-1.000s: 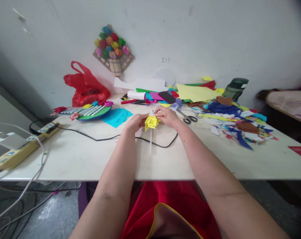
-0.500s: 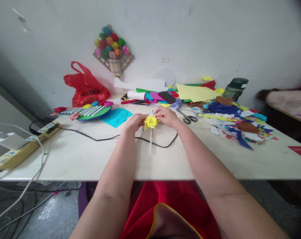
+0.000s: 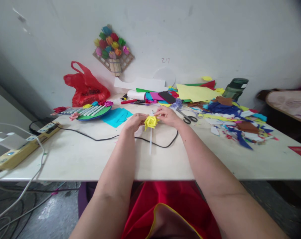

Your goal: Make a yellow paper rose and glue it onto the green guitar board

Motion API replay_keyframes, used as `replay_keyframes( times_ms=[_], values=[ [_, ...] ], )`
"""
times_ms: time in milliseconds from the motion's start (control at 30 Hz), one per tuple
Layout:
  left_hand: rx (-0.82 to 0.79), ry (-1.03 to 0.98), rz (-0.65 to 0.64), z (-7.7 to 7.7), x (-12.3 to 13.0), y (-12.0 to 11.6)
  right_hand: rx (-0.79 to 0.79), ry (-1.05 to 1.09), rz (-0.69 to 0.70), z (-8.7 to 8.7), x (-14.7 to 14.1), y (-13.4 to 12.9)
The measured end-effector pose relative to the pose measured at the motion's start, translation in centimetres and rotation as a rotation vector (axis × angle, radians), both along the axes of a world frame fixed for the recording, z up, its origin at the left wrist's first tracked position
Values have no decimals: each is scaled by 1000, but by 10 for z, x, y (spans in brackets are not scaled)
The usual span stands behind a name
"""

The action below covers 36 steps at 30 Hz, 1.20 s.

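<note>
A yellow paper flower [image 3: 151,122] with folded petals is held over the middle of the table. My left hand [image 3: 136,122] grips its left edge, fingers bent and closed. On the opposite side, my right hand [image 3: 166,116] pinches the upper right petals between thumb and fingers. Below the flower, a whitish translucent stick [image 3: 150,142], looking like a glue stick, points toward me; its far end is hidden behind the petals. A small pale tip shows just beyond the flower, too small to make out. The black cable [image 3: 162,146] passes under the stick.
Black-handled scissors [image 3: 189,119] lie right of my right hand. Paper and fabric scraps [image 3: 245,127] cover the table's right side. Left are blue sheets [image 3: 117,117], a green decorated board [image 3: 93,112], a red bag [image 3: 87,88] and a power strip [image 3: 23,146]. A green bottle [image 3: 235,89] stands behind.
My right hand's fingers have shifted slightly at the petals, and the flower has tilted a little. Both hands keep their hold in nearly the same place.
</note>
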<state>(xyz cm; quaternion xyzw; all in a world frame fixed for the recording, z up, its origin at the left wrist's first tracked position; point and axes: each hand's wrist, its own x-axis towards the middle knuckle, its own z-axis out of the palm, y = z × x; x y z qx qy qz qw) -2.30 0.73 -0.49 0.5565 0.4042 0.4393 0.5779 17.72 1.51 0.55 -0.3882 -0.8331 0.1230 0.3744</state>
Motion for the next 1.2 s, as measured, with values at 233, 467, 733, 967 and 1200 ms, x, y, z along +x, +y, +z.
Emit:
replay_keyframes(
  times_ms=[233, 467, 733, 967, 1200],
  values=[
    [23, 25, -26, 0, 0, 0, -19, -80, -61, 3, 2, -1],
    [37, 47, -41, 1, -1, 0, -1, -220, 0, 6, 4, -1],
    [17, -17, -60, 0, -1, 1, 1, -271, -127, 15, -1, -15],
    [-91, -142, -15, 6, 4, -5, 63, -238, -152, 12, -1, -14],
    [-27, -137, -14, 3, 4, -4, 123, -239, -162, 12, 0, -15]
  ],
)
